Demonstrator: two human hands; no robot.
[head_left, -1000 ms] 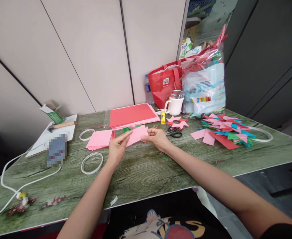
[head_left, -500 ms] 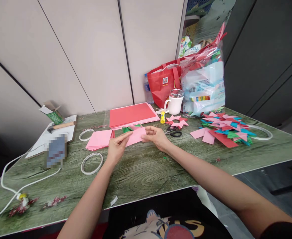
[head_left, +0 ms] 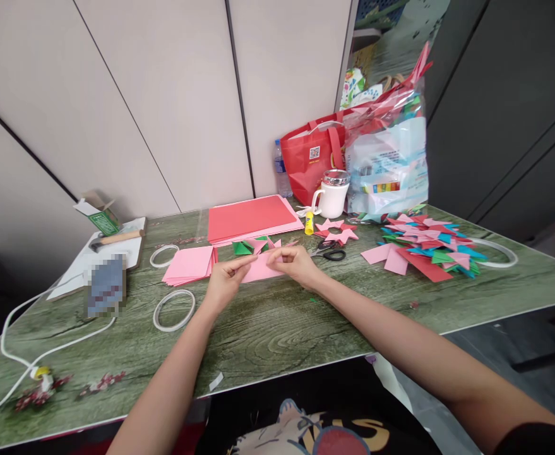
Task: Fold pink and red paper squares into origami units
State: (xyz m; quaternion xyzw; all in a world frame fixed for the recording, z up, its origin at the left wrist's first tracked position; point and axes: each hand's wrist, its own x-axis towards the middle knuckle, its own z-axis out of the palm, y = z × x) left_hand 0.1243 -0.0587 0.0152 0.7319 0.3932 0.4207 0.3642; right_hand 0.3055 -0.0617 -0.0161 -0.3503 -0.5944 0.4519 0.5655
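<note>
1. Clock datum: I set the pink paper sheet [head_left: 261, 272] as centre, 12 o'clock pointing away from the wearer.
2. Left hand [head_left: 225, 278]: at 9 o'clock, thumb and fingers pinched on the sheet.
3. Right hand [head_left: 298, 265]: at 3 o'clock, fingertips closed at the sheet's upper edge, near the left fingertips. I cannot tell whether the lower edge touches the table [head_left: 277, 341].
4. Handling: I judge the sheet very light, thin and flexible, holding a crease well but easily bent or torn. Its dry, matte face should slip little.
5. Grip points: I would specify a light thumb-and-finger pinch at edges or corners, keeping the middle free of pressure.
6. Near surroundings: pink paper stack [head_left: 189, 264] at 9; green folded piece [head_left: 244, 247] just beyond, at 11; black-handled scissors [head_left: 322, 254] at 2.
7. Outer surroundings: red paper sheet [head_left: 251, 218] at 12; star-shaped paper ring [head_left: 348, 234] at 2; pile of folded paper [head_left: 429, 243] at 3.
</note>
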